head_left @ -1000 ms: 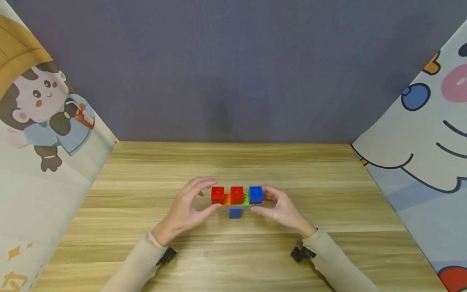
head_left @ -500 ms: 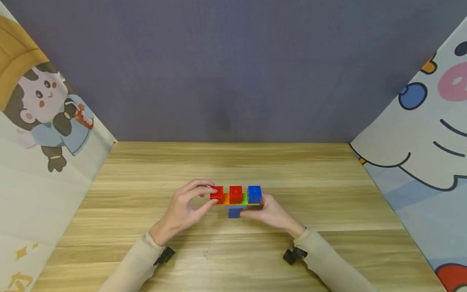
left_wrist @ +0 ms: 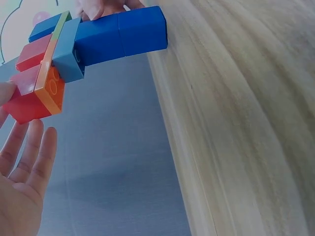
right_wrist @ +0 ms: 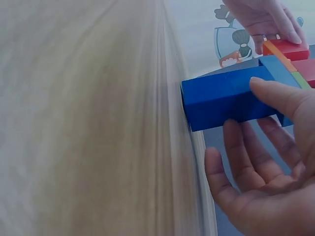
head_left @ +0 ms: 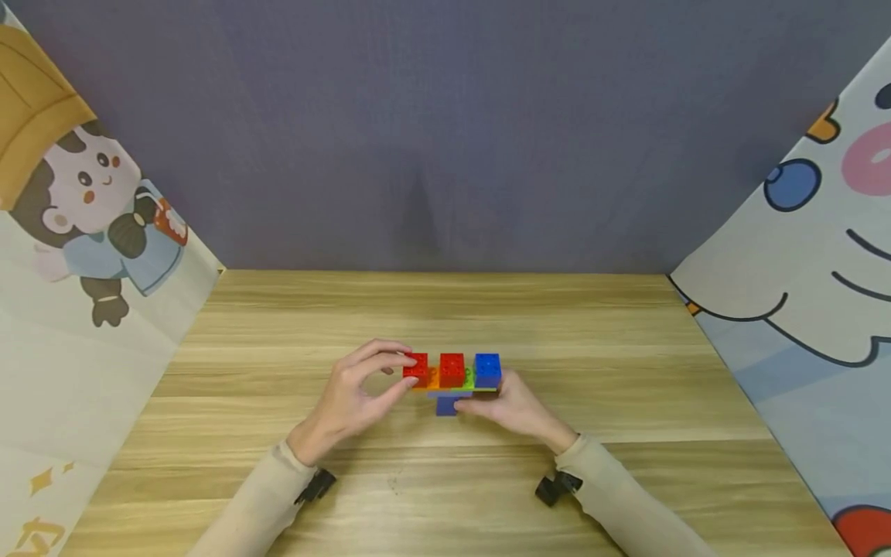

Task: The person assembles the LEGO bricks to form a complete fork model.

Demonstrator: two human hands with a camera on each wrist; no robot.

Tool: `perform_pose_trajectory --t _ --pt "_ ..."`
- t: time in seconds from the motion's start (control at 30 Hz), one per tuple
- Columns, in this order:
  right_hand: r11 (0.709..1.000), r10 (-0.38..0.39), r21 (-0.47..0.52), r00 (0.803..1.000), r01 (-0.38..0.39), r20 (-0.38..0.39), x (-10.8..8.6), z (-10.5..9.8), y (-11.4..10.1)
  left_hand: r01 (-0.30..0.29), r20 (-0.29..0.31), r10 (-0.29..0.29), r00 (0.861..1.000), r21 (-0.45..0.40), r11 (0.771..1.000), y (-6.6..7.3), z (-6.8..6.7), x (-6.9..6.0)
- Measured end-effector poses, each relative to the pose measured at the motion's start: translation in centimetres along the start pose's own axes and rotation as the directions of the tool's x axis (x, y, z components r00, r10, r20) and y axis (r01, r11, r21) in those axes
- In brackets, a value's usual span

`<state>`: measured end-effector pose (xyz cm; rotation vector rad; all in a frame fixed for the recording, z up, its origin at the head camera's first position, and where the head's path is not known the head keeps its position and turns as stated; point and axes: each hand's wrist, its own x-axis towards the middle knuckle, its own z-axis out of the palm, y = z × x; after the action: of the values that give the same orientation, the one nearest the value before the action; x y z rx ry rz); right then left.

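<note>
A toy brick structure stands upright on the table. Its column of dark blue bricks (right_wrist: 226, 96) carries a lighter blue brick (left_wrist: 69, 51), topped by an orange brick (left_wrist: 50, 88) and a green brick (head_left: 469, 378) side by side. Along the top sit a left red brick (head_left: 415, 370), a middle red brick (head_left: 452, 370) and a blue brick (head_left: 488, 370). My left hand (head_left: 358, 394) pinches the left red brick between thumb and fingers. My right hand (head_left: 518, 406) grips the column, thumb in front and fingers behind; the head view hides those fingers.
The wood-grain table (head_left: 313, 309) ends at a grey back panel (head_left: 445, 139). Cartoon-printed panels flank it, the left panel (head_left: 97, 348) and the right panel (head_left: 738, 263). Black devices sit on both wrists, the left device (head_left: 316, 486) and the right device (head_left: 557, 487).
My right hand has moved left from beside the top blue brick to grip the column below. My left fingers have closed in on the left red brick. The structure stays nearly in place.
</note>
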<state>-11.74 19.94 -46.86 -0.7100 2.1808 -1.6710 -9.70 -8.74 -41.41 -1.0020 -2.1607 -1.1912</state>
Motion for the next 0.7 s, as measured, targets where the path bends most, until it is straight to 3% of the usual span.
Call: perform_pose_trajectory --t 0.17,0.3,0.5,0.7 --pt "1.000 -0.009 -0.004 1.000 0.009 -0.016 -0.2 -0.1 -0.1 0.062 -0.024 -0.063 0.998 -0.040 0.997 -0.4 0.0 0.5" --pt "1.000 0.013 -0.019 0.999 -0.014 -0.033 -0.3 -0.2 -0.3 0.183 -0.016 -0.185 0.983 -0.095 0.978 -0.7 0.0 1.1" --pt "0.998 0.058 0.017 0.997 -0.057 -0.046 -0.3 -0.3 -0.3 0.415 0.019 -0.415 0.909 -0.118 0.902 -0.8 -0.1 2.0" --pt "0.984 0.176 0.047 0.979 -0.173 -0.098 -0.1 -0.3 -0.1 0.545 0.074 -0.540 0.838 -0.071 0.836 -1.7 0.0 2.7"
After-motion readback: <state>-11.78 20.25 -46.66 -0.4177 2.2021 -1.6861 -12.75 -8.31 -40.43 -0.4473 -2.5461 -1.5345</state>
